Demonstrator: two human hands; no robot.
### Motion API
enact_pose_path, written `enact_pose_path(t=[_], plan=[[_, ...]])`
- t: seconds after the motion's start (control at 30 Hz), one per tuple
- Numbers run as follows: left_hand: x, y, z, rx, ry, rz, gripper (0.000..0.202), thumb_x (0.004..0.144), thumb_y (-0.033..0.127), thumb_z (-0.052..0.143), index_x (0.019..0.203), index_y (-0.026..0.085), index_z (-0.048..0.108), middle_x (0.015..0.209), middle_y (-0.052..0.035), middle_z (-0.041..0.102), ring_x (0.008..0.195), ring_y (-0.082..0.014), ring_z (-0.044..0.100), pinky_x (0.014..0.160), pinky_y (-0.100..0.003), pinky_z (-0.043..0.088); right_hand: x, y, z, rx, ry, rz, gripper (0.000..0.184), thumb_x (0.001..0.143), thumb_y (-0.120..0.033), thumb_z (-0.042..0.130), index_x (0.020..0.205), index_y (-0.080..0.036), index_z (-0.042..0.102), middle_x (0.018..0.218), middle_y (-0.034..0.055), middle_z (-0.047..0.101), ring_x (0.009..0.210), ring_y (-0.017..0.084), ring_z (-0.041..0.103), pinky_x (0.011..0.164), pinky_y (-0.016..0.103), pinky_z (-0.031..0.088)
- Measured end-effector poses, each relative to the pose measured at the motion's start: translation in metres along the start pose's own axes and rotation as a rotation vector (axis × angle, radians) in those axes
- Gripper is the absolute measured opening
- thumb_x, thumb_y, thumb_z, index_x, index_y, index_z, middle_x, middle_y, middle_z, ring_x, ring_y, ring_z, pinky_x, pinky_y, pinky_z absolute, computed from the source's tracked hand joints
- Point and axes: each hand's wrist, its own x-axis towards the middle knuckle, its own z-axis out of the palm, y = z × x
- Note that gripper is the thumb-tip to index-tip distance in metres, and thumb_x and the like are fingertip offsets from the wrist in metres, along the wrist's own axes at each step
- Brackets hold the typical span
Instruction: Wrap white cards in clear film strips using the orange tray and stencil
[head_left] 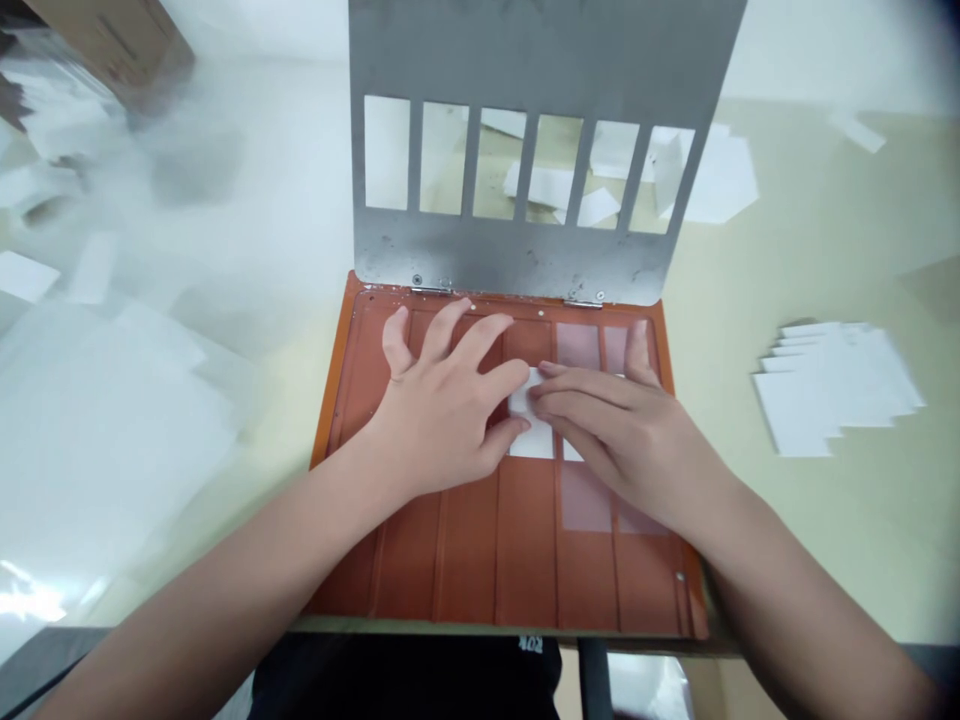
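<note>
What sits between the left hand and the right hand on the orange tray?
A white card, shown in the head view; fingers of the left hand and right hand partly cover it.

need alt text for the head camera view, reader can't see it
A person's left hand and right hand touch a white card on a red-brown grooved tray. A hinged metal plate with six rectangular cutouts stands open behind; a fanned stack of white cards lies to the right.
</note>
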Motion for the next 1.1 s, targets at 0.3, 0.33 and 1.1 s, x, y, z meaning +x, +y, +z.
enact_pose_path(t=[0.3, 0.33, 1.1], plan=[[-0.0010, 0.0019, -0.0009, -0.016, 0.009, -0.001, 0.023, 0.086, 0.037, 0.057, 0.102, 0.028, 0.070, 0.148, -0.0086, 0.048, 0.141, -0.0451, 0.031, 0.109, -0.076, 0.004, 0.0002, -0.0035, -0.0036, -0.004, -0.029, 0.021, 0.031, 0.095, -0.003, 0.045, 0.101, -0.024, 0.067, 0.104, -0.0008, 0.074, 0.114, 0.019, 0.067, 0.125, 0.053, 0.019], [-0.0012, 0.0020, -0.0008, -0.013, 0.009, -0.002, 0.023, 0.086, 0.038, 0.057, 0.103, 0.028, 0.070, 0.148, -0.0085, 0.048, 0.141, -0.0449, 0.031, 0.109, -0.076, 0.003, 0.0000, -0.0034, -0.0037, -0.009, -0.031, 0.017, 0.029, 0.095, -0.003, 0.045, 0.101, -0.023, 0.067, 0.104, -0.0001, 0.074, 0.115, 0.019, 0.066, 0.124, 0.051, 0.023], [-0.0013, 0.0028, -0.0001, -0.002, -0.003, -0.023, 0.025, 0.085, 0.042, 0.059, 0.104, 0.030, 0.069, 0.149, -0.0066, 0.047, 0.139, -0.0446, 0.031, 0.110, -0.074, 0.003, -0.0037, -0.0030, -0.0049, -0.042, -0.066, 0.006, 0.029, 0.096, -0.005, 0.045, 0.108, -0.024, 0.064, 0.108, 0.0008, 0.073, 0.121, 0.021, 0.063, 0.124, 0.053, 0.024]])
